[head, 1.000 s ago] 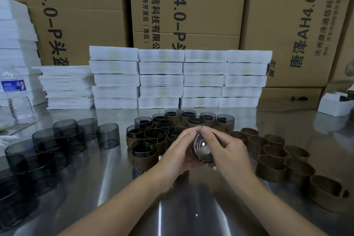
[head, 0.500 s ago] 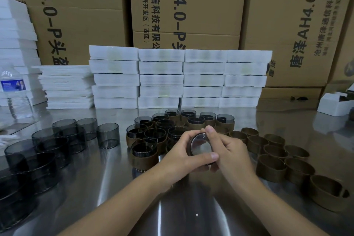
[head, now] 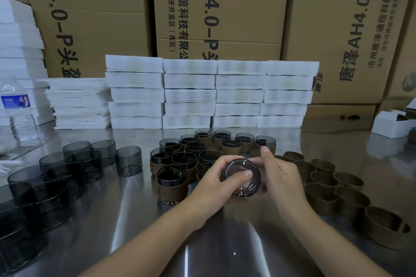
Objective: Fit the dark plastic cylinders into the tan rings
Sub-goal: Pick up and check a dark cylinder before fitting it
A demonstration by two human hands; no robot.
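Left hand (head: 209,177) and right hand (head: 281,177) clamped together on one dark plastic cylinder (head: 238,183), held above table (head: 135,220), left thumb (head: 246,173) laid across its end. Tan rings (head: 322,195) grouped right of right hand.

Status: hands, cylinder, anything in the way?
Left hand and right hand both grip one dark cylinder, base toward camera. Ring on it: cannot tell. Fitted pieces close behind.
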